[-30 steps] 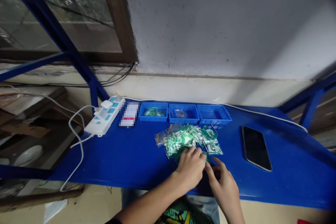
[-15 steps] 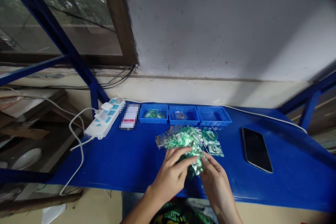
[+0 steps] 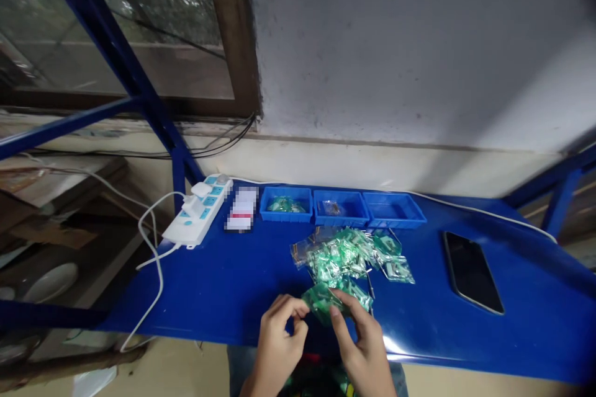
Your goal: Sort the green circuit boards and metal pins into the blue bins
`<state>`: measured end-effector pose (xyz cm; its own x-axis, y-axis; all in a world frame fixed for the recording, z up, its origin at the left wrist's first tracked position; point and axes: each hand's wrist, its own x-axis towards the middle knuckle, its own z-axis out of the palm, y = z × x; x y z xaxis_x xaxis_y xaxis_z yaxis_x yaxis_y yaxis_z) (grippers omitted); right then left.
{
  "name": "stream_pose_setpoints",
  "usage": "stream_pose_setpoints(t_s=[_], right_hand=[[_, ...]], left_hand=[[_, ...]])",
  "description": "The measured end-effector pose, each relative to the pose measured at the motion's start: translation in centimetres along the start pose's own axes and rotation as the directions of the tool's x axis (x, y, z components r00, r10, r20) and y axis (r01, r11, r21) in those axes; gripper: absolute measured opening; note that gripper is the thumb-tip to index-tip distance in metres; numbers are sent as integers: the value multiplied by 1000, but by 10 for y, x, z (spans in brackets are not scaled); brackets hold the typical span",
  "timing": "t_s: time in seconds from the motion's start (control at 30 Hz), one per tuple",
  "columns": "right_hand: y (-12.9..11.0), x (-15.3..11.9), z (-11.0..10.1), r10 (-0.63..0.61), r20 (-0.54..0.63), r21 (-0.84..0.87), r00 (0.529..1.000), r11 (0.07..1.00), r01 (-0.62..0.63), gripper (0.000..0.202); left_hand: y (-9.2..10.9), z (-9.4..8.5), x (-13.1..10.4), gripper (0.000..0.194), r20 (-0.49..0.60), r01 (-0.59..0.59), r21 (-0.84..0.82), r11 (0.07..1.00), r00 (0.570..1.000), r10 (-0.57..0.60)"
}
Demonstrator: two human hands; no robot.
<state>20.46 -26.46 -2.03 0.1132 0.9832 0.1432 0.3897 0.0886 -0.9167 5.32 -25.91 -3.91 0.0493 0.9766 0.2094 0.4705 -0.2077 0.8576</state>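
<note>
A small clear packet with green contents (image 3: 321, 303) is held between my hands, near the front edge of the blue table. My right hand (image 3: 361, 332) pinches its right side between thumb and fingers. At its left edge is my left hand (image 3: 282, 329), its fingers curled and their tips closed on the packet. Just beyond lies a loose pile of similar shiny green packets (image 3: 342, 254). Clear packets with thin brownish pieces (image 3: 305, 249) lie at the pile's left side. What exactly the packets contain is too small to tell.
Three blue trays stand behind the pile: a left tray (image 3: 286, 217) with green packets, a middle tray (image 3: 342, 221) with a clear packet, and a right tray (image 3: 395, 222). A phone (image 3: 472, 271) lies right. A power strip (image 3: 198, 217) and a pixelated item (image 3: 241, 208) are left.
Both hands have drawn back from the pile toward the table's front edge, with a green packet now between them. The camera view has shifted slightly left.
</note>
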Motion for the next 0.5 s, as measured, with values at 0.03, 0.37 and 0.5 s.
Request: stream_pose_setpoints(t_s=[0.03,0.37,0.5], right_hand=[[0,2,1,-13,-7,-15,1000,1000,13,27],[0,19,9,-317,31,-81,948,945,318,21],[9,23,8,-307,51,-63,950,949,310,26]], left_hand=[[-1,-1,1,23,17,18,-25,1000,1000,-18],[-3,-20,25,48,275,521,-528,671,852,-445],[5,-27,31,27,101,371,-471,800,924,-369]])
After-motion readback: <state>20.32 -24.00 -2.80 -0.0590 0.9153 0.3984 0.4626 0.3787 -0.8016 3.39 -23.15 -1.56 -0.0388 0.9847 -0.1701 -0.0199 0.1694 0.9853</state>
